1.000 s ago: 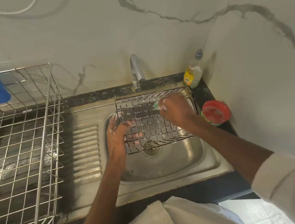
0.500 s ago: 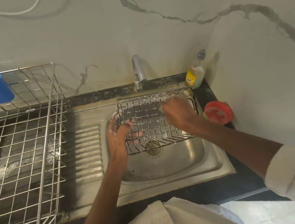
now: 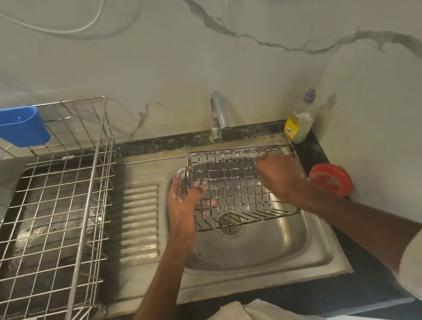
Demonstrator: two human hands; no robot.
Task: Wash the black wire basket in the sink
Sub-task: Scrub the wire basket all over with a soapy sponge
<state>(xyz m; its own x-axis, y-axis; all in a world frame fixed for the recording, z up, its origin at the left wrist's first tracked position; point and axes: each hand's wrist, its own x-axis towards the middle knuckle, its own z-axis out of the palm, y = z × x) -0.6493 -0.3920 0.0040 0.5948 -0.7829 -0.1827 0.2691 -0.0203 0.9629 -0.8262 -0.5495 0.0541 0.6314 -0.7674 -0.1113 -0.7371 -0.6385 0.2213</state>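
The black wire basket (image 3: 239, 183) is in the middle of the frame, held tilted over the bowl of the steel sink (image 3: 248, 254), with its lower edge just above the drain (image 3: 230, 223). The left hand (image 3: 186, 205) grips the left side of the basket – the thumb lies over the wires and the fingers show through the grid from behind. White foam sticks to this hand. The right hand (image 3: 282, 178) is on the upper right part of the basket, its back turned to the camera; the fingers bend down onto the wires, but I cannot tell if they pinch something under them.

The tap (image 3: 218, 116) stands behind the sink at the wall. At the right of it, in the corner, is a soap bottle (image 3: 298, 124) with a yellow label, and lower right of the bottle a red round container (image 3: 330, 180) sits on the dark bench (image 3: 360, 288). At the left of the frame a large steel drying rack (image 3: 47, 220) stands beside the sink – a blue plastic cup (image 3: 14, 127) hangs on its far edge, at the upper left.
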